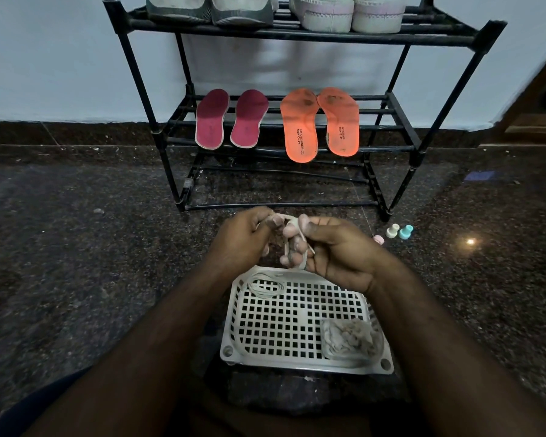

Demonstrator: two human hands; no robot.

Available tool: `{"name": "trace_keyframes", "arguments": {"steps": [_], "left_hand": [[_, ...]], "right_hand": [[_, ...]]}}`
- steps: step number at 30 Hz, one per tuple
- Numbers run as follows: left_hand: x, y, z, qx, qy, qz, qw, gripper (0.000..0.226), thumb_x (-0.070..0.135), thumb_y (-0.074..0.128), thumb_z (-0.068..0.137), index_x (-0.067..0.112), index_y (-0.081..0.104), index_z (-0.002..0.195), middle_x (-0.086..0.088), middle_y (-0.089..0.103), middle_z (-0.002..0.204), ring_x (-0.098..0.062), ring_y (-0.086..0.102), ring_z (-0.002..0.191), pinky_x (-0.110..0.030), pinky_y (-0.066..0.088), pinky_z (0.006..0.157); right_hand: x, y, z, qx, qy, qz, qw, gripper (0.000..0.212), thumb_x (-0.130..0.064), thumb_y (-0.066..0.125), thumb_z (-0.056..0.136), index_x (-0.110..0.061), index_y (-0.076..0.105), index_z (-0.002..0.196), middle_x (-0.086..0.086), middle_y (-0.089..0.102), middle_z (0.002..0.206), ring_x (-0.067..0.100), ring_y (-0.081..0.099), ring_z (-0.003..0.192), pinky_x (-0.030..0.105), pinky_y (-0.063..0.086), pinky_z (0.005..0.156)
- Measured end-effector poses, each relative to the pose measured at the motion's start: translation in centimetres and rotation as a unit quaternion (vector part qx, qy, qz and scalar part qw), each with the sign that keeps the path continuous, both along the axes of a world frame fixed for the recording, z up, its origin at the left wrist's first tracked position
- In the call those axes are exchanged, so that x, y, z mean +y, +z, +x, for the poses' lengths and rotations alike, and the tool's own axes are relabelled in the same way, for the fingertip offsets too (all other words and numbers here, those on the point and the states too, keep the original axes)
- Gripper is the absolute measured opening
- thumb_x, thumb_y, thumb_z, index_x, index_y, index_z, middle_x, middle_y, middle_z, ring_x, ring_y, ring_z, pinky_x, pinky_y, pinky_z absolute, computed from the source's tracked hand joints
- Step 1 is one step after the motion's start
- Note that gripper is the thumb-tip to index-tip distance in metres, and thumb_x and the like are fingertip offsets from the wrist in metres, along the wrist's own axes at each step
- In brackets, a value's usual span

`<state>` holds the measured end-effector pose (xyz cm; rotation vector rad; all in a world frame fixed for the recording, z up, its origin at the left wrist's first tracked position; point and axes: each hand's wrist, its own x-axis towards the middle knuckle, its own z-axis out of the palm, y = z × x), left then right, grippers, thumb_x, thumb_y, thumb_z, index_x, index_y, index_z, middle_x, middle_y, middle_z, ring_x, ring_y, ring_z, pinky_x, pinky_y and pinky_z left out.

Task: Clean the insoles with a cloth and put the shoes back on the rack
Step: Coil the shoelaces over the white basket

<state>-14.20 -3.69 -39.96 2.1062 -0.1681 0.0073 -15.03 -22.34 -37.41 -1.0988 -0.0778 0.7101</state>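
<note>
Both hands, left hand (241, 238) and right hand (338, 247), pinch a white shoelace (292, 238) with curled fingers. Just below them sits a white perforated tray (297, 316); beyond them, the rack (401, 121) holds insoles.

A white shoelace (292, 241) was held between both hands (243, 239) (338, 250) above a perforated tray (297, 313); insoles (300, 124) were laid on the rack (401, 121).
</note>
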Motion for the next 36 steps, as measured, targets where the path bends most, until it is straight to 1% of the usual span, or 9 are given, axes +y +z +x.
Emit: {"name": "trace_keyframes", "arguments": {"steps": [4,7,10,15,20,22,27,32,36], "left_hand": [[-0.4,-0.4,-0.6,0.053,-0.069,0.017,0.996,0.03,0.043,0.043,0.106,0.029,0.067,0.095,0.008,0.059,0.061,-0.003,0.053,0.053,-0.028,0.046,0.056],[-1.0,-0.3,-1.1,0.08,-0.127,0.049,0.987,0.033,0.048,0.041,0.105,0.03,0.066,0.093,0.008,0.057,0.06,-0.003,0.052,0.052,-0.026,0.044,0.057],[-1.5,-0.3,-1.3,0.093,-0.157,0.1,0.978,0.032,0.045,0.043,0.106,0.028,0.067,0.092,0.01,0.059,0.065,0.0,0.053,0.057,-0.025,0.04,0.059],[-1.8,-0.2,-1.5,0.106,-0.173,0.131,0.97,0.033,0.041,0.043,0.106,0.027,0.07,0.093,0.019,0.057,0.062,0.008,0.05,0.054,-0.025,0.038,0.059],[-1.3,0.1,-1.3,0.073,-0.176,0.076,0.979,0.033,0.047,0.045,0.102,0.03,0.068,0.087,0.008,0.071,0.083,-0.015,0.068,0.077,-0.044,0.056,0.078],[-1.0,0.3,-1.2,0.036,-0.149,0.076,0.985,0.028,0.041,0.048,0.103,0.031,0.066,0.085,0.008,0.071,0.082,-0.016,0.067,0.076,-0.046,0.056,0.076],[0.0,0.0,-0.4,-0.029,-0.081,0.124,0.989,0.024,0.044,0.046,0.103,0.033,0.062,0.088,0.011,0.069,0.079,-0.01,0.065,0.074,-0.046,0.056,0.071],[-0.1,-0.3,0.0,-0.024,-0.041,0.015,0.999,0.024,0.032,0.052,0.103,0.028,0.065,0.084,0.013,0.067,0.075,-0.005,0.062,0.07,-0.033,0.049,0.067],[-0.6,-0.5,-0.3,0.067,-0.068,-0.105,0.99,0.027,0.032,0.049,0.106,0.02,0.066,0.089,-0.002,0.068,0.076,-0.021,0.06,0.066,-0.041,0.049,0.066]], "right_hand": [[0.2,1.0,0.0,-0.023,-0.076,0.144,0.986,0.019,-0.014,0.049,0.097,-0.004,0.065,0.1,0.01,0.064,0.082,0.026,0.067,0.084,0.041,0.053,0.092],[0.8,1.0,0.1,-0.053,-0.211,0.136,0.967,0.019,-0.009,0.044,0.1,-0.003,0.061,0.105,0.012,0.071,0.095,0.029,0.069,0.102,0.04,0.053,0.096],[1.4,0.2,0.5,-0.115,-0.307,0.047,0.944,0.019,-0.006,0.042,0.103,-0.005,0.06,0.108,0.012,0.072,0.105,0.026,0.067,0.11,0.037,0.05,0.101],[1.1,-1.5,0.7,-0.264,-0.353,-0.174,0.881,0.019,-0.009,0.046,0.103,-0.017,0.063,0.108,0.003,0.071,0.112,0.011,0.065,0.11,0.031,0.049,0.1],[0.3,-3.1,0.9,-0.332,-0.201,-0.481,0.786,0.017,-0.027,0.047,0.1,-0.02,0.062,0.104,-0.004,0.07,0.095,0.014,0.065,0.084,0.041,0.055,0.077],[0.6,-3.3,0.7,-0.295,-0.11,-0.514,0.798,0.018,-0.031,0.046,0.098,-0.022,0.061,0.097,0.002,0.069,0.088,0.021,0.066,0.08,0.047,0.056,0.075],[0.9,-1.9,0.0,-0.147,-0.026,-0.348,0.926,0.027,-0.017,0.041,0.103,-0.01,0.065,0.092,0.005,0.067,0.072,0.015,0.063,0.066,0.037,0.048,0.076],[0.2,-1.3,0.1,-0.04,0.003,-0.196,0.98,0.034,-0.021,0.042,0.105,-0.002,0.067,0.092,0.005,0.056,0.062,0.019,0.055,0.057,0.044,0.05,0.084],[0.3,-0.4,0.0,-0.011,-0.02,-0.046,0.999,0.033,-0.025,0.046,0.103,0.001,0.064,0.09,0.009,0.051,0.063,0.023,0.051,0.059,0.037,0.056,0.076]]}}
